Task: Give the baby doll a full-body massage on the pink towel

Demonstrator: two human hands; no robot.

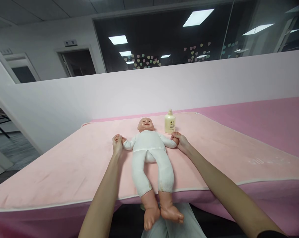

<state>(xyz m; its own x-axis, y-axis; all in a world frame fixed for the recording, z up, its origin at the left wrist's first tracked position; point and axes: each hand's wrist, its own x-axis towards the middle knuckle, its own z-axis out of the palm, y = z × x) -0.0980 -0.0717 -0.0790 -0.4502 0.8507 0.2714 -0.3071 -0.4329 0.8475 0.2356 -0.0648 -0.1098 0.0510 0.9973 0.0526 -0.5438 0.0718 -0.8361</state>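
Note:
A baby doll [149, 141] in a white suit lies on its back on a pink mat, its head toward the wall and its bare feet past the table's front edge. Both of its arms are stretched out sideways. On the left, my left hand [117, 144] is closed around the doll's hand. My right hand [183, 142] grips the doll's other hand on the right. Just behind my right hand stands a pale yellow pump bottle [169, 122], upright beside the doll's head and apart from it.
The pink mat [72, 165] with a white border covers the table over a darker pink cloth [268, 122]. A low white wall [139, 92] with a window above closes off the back. My legs [186, 221] are under the front edge.

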